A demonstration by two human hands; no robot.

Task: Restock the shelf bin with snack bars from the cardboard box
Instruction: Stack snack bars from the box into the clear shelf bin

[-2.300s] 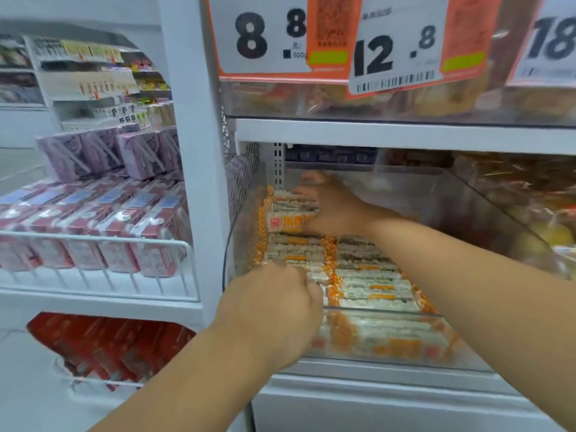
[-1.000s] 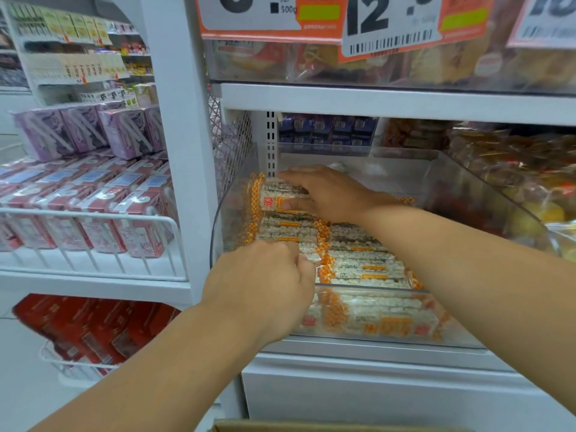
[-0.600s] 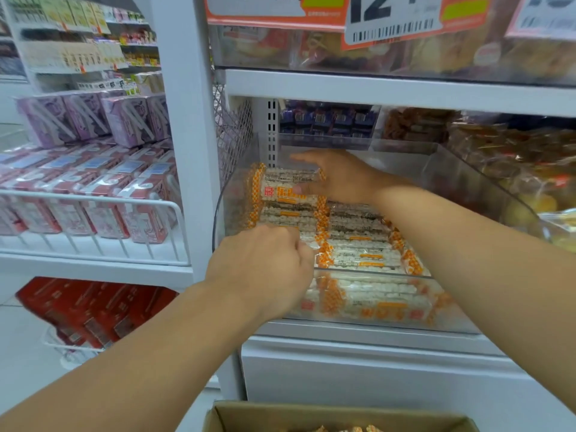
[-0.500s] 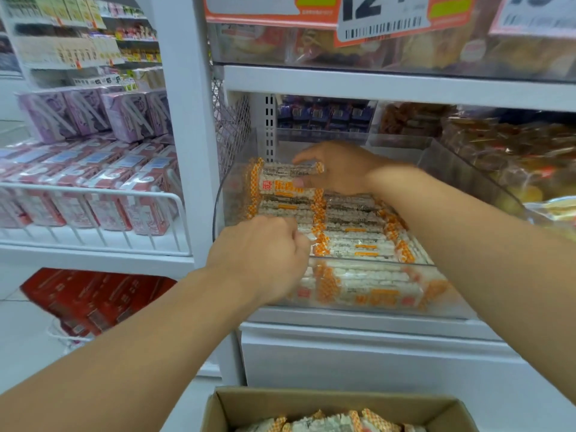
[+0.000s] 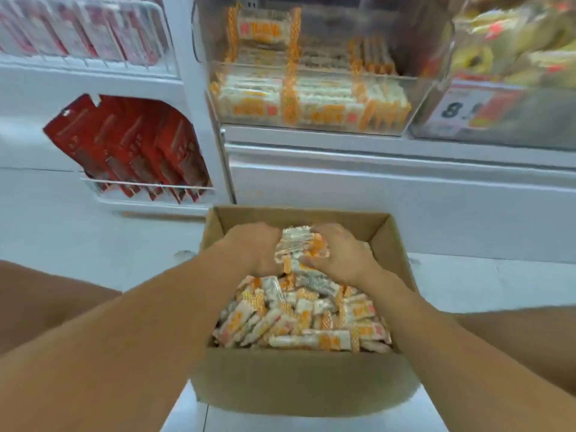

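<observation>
**Gathering snack bars from the box**

Reaching down into the cardboard box (image 5: 299, 381) at the lower centre of the frame, both hands close around one bunch of snack bars (image 5: 297, 247). The left hand (image 5: 254, 247) cups the bunch from the left side of the picture, its fingers curled around the wrappers. The right hand (image 5: 338, 255) presses in from the right, its fingers wrapped over the same bunch. The two hands sit close together, with only the held bars between them, near the far wall of the box.

Below the hands, the box is heaped with loose bars (image 5: 299, 319) in white and orange wrappers, lying at all angles.

At the upper centre of the frame sits the clear shelf bin (image 5: 417, 98), already holding neat rows of the same bars (image 5: 305, 98) stacked flat. To its right, at the upper right, a price tag (image 5: 467, 109) shows a large 8. Red packets (image 5: 131, 145) stand in a white wire rack at the left, and pink packets (image 5: 78, 26) fill the upper left corner. The view is somewhat blurred.
</observation>
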